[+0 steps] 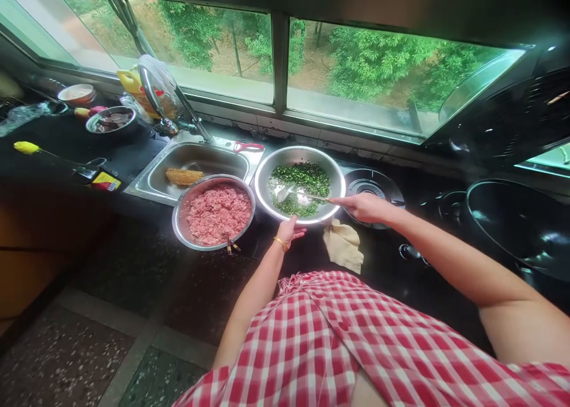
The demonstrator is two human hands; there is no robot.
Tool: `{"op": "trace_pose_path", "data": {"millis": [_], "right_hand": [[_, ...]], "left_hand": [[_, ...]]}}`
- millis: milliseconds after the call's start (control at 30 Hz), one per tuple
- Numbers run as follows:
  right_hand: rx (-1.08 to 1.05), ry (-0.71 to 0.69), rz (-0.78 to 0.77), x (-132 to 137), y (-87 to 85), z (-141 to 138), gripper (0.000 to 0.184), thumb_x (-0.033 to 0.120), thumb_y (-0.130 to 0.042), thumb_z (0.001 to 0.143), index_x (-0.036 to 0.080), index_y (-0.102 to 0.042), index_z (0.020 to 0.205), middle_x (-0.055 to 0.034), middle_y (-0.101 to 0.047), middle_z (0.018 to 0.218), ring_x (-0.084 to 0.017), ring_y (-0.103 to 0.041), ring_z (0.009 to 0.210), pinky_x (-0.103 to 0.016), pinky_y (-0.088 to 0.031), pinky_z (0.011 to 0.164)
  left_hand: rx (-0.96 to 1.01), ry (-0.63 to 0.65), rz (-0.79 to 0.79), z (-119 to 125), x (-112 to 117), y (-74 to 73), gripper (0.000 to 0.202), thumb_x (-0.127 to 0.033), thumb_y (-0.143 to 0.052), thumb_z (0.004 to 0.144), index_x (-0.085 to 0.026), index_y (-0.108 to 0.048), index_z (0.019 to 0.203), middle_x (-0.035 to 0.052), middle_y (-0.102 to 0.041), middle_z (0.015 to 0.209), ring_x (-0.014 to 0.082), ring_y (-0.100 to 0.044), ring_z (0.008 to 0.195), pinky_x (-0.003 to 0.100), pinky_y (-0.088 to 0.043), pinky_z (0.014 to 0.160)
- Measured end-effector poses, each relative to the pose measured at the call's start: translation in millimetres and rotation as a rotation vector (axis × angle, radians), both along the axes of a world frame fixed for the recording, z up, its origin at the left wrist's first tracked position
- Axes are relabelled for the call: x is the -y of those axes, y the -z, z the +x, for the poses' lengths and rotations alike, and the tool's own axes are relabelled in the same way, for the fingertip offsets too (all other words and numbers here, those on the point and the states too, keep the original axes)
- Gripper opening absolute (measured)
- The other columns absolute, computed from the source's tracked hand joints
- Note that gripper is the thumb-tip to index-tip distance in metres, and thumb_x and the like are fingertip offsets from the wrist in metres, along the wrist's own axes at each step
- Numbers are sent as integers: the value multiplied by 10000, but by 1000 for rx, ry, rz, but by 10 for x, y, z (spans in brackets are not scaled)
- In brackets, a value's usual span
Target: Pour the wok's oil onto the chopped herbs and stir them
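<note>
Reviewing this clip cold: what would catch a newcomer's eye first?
Two steel bowls side by side on the dark counter: the bowl of pink minced meat beside the sink, and the bowl of chopped greens to its right. The right hand holds a utensil in the greens; the left hand touches that bowl's near rim.

Right hand [366, 206] holds spoon [297, 194] in greens bowl [267, 175]; left hand [290, 229] steadies rim.

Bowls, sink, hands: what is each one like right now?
Bowl of greens: holds chopped greens.
Spoon: lying in the greens.
Right hand: gripping the spoon.
Left hand: on the bowl's rim.
Meat bowl: full of minced meat.
Sink: holds a sponge.
</note>
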State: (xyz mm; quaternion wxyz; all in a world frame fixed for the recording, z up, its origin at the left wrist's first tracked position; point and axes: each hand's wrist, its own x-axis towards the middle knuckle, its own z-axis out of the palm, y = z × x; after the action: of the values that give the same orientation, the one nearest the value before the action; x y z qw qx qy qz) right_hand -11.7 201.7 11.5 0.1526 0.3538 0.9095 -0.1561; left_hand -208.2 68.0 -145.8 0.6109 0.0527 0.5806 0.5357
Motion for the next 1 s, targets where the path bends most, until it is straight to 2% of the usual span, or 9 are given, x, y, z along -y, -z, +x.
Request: {"op": "trace_pose_path", "data": {"millis": [100,200,333,433,500,633,767,900,1000], "right_hand": [[-22,49,8,-130,-187,395,574,167,-549,858,381,-576,1390,11,-701,1242,-235,-673,1061,-294,-500,875],[-56,185,71,-245,-231,545,570,201,-547,866,334,-553,1421,-9,-695,1253,-241,-672,1054,-310,-507,877],[-100,378,-28,-236,29,286,560,248,-487,906,264,-500,1465,-67,-737,1069,-185,-682,708,-268,-517,664],[-143,431,-211,-93,237,55,582,249,-429,932,267,-419,1513,-47,-717,860,-130,-565,469,-245,-458,505],[-141,433,-286,21,258,44,607,244,-429,932,298,-377,1534,-13,-656,728,-121,-518,423,-233,-421,451],[-86,449,-420,193,-28,390,634,259,-477,924,345,-356,1540,36,-506,598,-104,-482,413,-189,-354,384],[-98,498,-553,306,-361,746,640,280,-506,922,307,-359,1545,38,-506,613,-77,-446,406,-173,-329,369],[-45,526,-680,375,-327,742,663,267,-531,902,272,-366,1545,35,-512,616,-78,-443,418,-179,-332,376],[-15,516,-567,360,-190,609,619,223,-497,913,302,-411,1521,42,-481,617,-80,-437,427,-187,-339,384]], "left_hand": [[11,-11,1,3,-9,16,311,-323,-498,996,-61,-640,907,150,-727,887,137,-687,646,232,-560,611],[16,-15,-1,2,-16,25,313,-316,-493,998,-55,-639,905,157,-726,899,142,-690,639,242,-561,605],[4,-7,-2,-2,-11,14,317,-322,-491,998,-59,-640,902,157,-725,902,150,-696,651,248,-561,608],[-6,-5,-5,-1,-8,0,311,-328,-505,992,-64,-638,895,152,-724,875,149,-694,647,246,-559,613],[-8,-6,-4,1,-13,-3,307,-333,-522,985,-65,-637,890,153,-722,864,150,-694,645,247,-559,617],[3,-11,7,7,-18,3,308,-346,-528,982,-68,-628,897,150,-719,852,149,-695,652,241,-559,614],[26,-4,39,24,15,10,319,-383,-552,970,-76,-618,916,141,-717,856,139,-691,654,233,-565,618],[28,3,54,40,52,10,264,-332,-529,982,-87,-597,913,135,-711,866,136,-694,663,236,-567,636],[16,1,52,32,51,4,231,-301,-547,974,-86,-599,908,137,-706,866,133,-693,662,240,-564,651]]}}
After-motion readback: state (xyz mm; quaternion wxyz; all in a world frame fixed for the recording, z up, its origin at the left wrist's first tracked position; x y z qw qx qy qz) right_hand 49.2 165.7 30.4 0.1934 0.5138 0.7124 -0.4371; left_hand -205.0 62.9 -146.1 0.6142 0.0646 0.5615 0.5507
